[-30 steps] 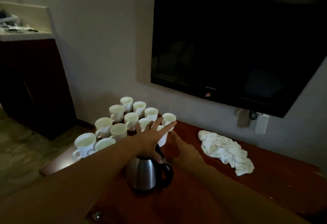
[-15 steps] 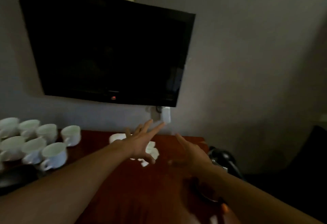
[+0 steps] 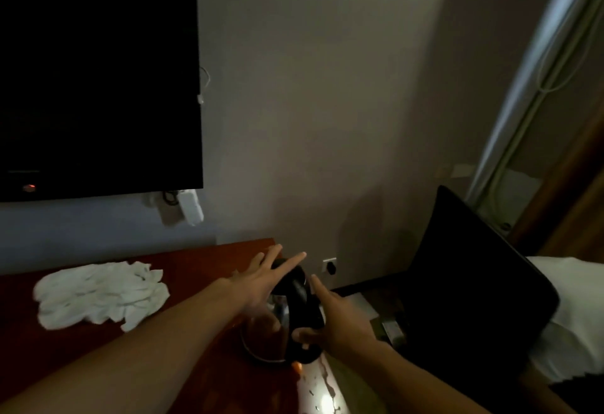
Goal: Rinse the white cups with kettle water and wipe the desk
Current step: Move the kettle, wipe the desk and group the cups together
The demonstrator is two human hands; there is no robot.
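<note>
Kettle (image 3: 287, 322) front and centre, sitting at the right end of the red-brown desk (image 3: 202, 260), steel body with a black handle arching over the top. Left hand (image 3: 261, 282) reaches in from seven o'clock, fingers straight and spread wide, laid over the kettle's upper left side; whether the palm actually touches the lid is hard to call in this dim light. Right hand (image 3: 340, 318) comes in from five o'clock, fingers extended alongside the handle at the kettle's three o'clock, thumb tucked low near the base of the handle. It is close against the black handle, but a real hold I cannot tell. Neither hand is clenched.

At nine o'clock from the kettle, well apart, a crumpled white cloth (image 3: 101, 296) lies flat on the desk. Up at eleven o'clock a dark television (image 3: 98, 76) hangs on the wall, a white adapter (image 3: 191, 206) dangling just under its lower right corner. At one o'clock, a wall socket (image 3: 330, 265) low on the wall. Out at three o'clock, a black chair back (image 3: 474, 282), with white bedding (image 3: 575, 318) beyond it.
</note>
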